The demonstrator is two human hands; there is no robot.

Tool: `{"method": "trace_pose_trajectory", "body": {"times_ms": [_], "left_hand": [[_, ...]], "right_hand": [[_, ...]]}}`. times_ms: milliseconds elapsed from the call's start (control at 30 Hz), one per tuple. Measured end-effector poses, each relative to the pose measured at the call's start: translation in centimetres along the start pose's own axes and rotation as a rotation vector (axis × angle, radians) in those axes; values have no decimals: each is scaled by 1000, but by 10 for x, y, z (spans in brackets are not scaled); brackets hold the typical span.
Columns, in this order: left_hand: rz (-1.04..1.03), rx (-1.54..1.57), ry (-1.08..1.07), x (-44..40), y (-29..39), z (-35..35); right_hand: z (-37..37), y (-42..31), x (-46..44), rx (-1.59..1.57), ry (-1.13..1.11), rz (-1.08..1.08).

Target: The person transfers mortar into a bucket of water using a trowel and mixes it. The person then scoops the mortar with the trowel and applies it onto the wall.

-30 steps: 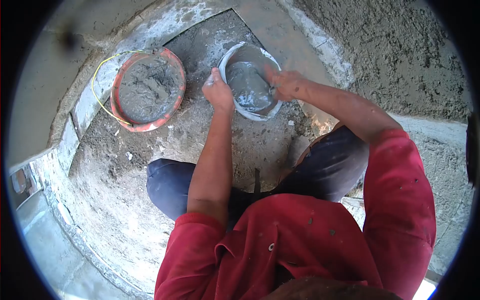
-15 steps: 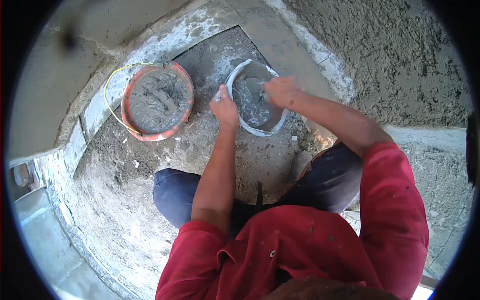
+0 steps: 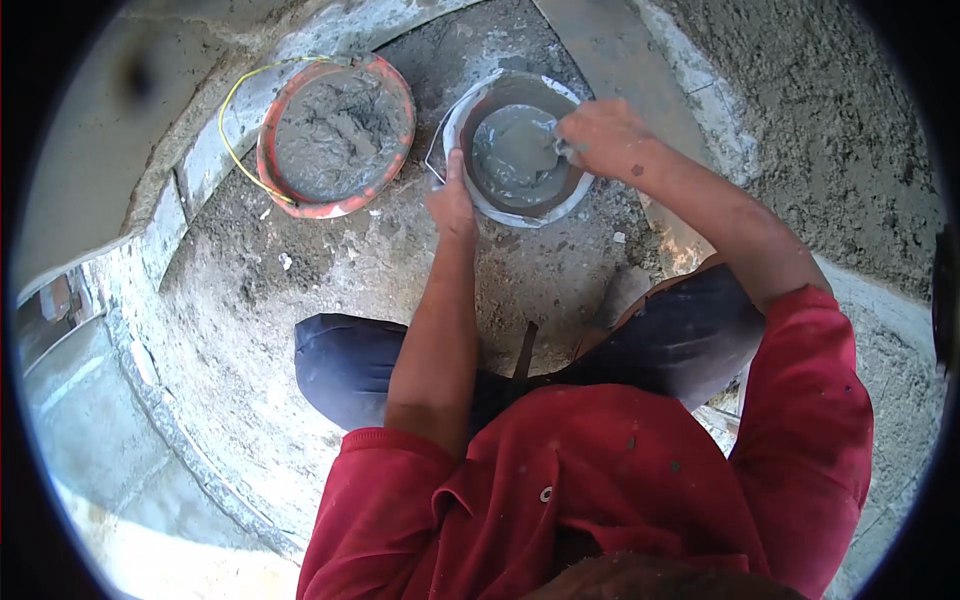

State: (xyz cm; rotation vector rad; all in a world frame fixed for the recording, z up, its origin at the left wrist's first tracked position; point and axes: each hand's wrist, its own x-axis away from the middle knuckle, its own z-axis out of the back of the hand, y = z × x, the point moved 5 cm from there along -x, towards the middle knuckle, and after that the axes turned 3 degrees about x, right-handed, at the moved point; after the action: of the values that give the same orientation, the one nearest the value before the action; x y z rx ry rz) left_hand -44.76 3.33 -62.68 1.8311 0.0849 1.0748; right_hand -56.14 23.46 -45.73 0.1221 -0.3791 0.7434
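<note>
A white-rimmed bucket (image 3: pixel 463 185) stands on the ground in front of me, holding wet grey mortar (image 3: pixel 510 150). My left hand (image 3: pixel 452 205) is closed on the near left side of its rim, thumb pointing up. My right hand (image 3: pixel 605 138) is over the right side of the rim, fingers wrapped round a mortar-smeared hand tool (image 3: pixel 565 149). The tool's lower end goes into the mortar, and its exact kind is hidden. A thin wire handle (image 3: pixel 432 150) hangs at the bucket's left.
To the left stands an orange bucket (image 3: pixel 265 150) full of thick grey mortar, with a yellow handle (image 3: pixel 226 120). Rough, mortar-spattered ground (image 3: pixel 300 290) surrounds my knees. A plastered wall (image 3: pixel 110 120) rises at the left, and a rough mortar surface (image 3: pixel 820 130) lies at the right.
My view has shifted, so both buckets appear higher and further right. My right hand has moved along with the tool at the bucket's right side; my left hand stays on the rim.
</note>
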Motion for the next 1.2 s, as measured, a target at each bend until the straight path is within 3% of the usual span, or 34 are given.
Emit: {"method": "trace_pose_trajectory", "body": {"times_ms": [100,233,333,533,667,767,900,1000,1033,1167,1200], "left_hand": [[269,139,-157,36,-40,9],[500,432,-406,45,-48,-21],[519,392,-467,46,-49,-26],[395,256,-367,81,-44,-12],[303,242,-334,154,23,-25],[290,268,-350,192,63,-35],[225,221,-374,265,170,-53],[223,241,-388,326,229,-58],[223,261,-391,348,251,-60],[239,245,-374,438,337,-57],[213,286,-346,462,356,-61]], "right_hand": [[11,15,-16,88,49,-70],[-48,7,-36,134,56,107],[-60,4,-13,64,21,144],[36,53,60,-95,126,21],[78,58,77,-79,139,-62],[75,23,89,-118,-4,38],[187,13,162,-389,106,98],[274,-6,202,-286,-91,-23],[298,-19,217,-178,-179,51],[417,-24,264,-218,100,-13],[435,-32,278,-201,57,62]]}}
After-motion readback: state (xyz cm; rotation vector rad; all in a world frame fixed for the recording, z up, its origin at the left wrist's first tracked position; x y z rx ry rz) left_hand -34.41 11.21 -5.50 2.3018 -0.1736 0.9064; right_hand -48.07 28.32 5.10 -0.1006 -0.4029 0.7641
